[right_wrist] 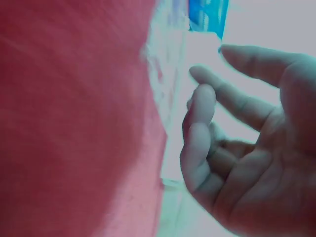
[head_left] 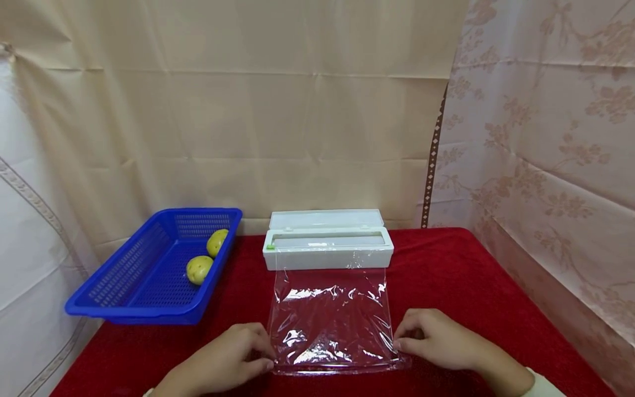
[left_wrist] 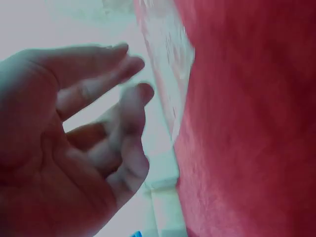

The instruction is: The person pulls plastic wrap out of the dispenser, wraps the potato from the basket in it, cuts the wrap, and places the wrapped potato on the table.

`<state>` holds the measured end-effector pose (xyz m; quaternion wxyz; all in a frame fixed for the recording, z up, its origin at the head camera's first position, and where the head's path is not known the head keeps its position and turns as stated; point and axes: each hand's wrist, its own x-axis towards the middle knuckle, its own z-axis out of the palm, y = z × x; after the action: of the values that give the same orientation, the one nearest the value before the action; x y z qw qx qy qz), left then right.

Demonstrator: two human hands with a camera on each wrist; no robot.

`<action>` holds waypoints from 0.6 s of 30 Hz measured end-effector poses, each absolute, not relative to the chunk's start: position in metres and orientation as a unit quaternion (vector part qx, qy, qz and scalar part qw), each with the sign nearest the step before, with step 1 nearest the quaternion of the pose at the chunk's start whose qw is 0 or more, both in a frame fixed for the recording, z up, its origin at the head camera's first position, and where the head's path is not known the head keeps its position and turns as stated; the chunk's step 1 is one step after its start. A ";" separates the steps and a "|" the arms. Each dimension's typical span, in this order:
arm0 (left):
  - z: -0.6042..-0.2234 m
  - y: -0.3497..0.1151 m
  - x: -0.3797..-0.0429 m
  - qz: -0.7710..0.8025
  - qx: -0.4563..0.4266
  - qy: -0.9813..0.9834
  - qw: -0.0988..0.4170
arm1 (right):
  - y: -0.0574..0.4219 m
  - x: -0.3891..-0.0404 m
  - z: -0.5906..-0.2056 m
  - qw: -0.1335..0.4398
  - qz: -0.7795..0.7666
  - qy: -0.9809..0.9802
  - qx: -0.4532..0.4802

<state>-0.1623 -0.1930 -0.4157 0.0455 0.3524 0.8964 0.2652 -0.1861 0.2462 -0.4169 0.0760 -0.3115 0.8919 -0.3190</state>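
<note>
Lower part of the frame, left to right: left hand [head_left: 238, 353], just beside the near left corner of a sheet of plastic wrap [head_left: 332, 325]; the wrap itself, at lower centre between the two hands; right hand [head_left: 436, 339], by the near right corner. Laid out over the red surface [head_left: 436, 270] and up onto the front of a white box [head_left: 329, 260] at centre. Cannot tell of any contact between fingertips and wrap.

Clear and glossy, with red showing through; crinkled and dotted with bright glints from left edge to right, creased along the near edge.

On the left, a forearm in from the bottom of the frame, fingers toward the right, loosely bent, with the thumb slightly apart from the forefinger. On the right, a forearm in from the lower right, fingers toward the left, thumb and forefinger parted in the right wrist view. Both hands loosely spread.
</note>
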 end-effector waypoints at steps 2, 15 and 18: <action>-0.413 -0.193 -0.172 0.256 0.341 0.904 0.027 | 0.245 -0.197 -0.413 0.075 -0.301 0.904 -0.295; -0.432 -0.198 -0.259 0.300 0.187 0.924 0.143 | 0.228 -0.269 -0.424 0.145 -0.330 0.907 -0.220; -0.435 -0.199 -0.262 0.303 0.175 0.927 0.137 | 0.237 -0.278 -0.429 0.151 -0.356 0.899 -0.206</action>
<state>-0.2624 -0.1993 -0.4351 0.1371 0.1748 0.9268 0.3028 -0.2775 0.2372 -0.4290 0.1506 -0.2061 0.8991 -0.3557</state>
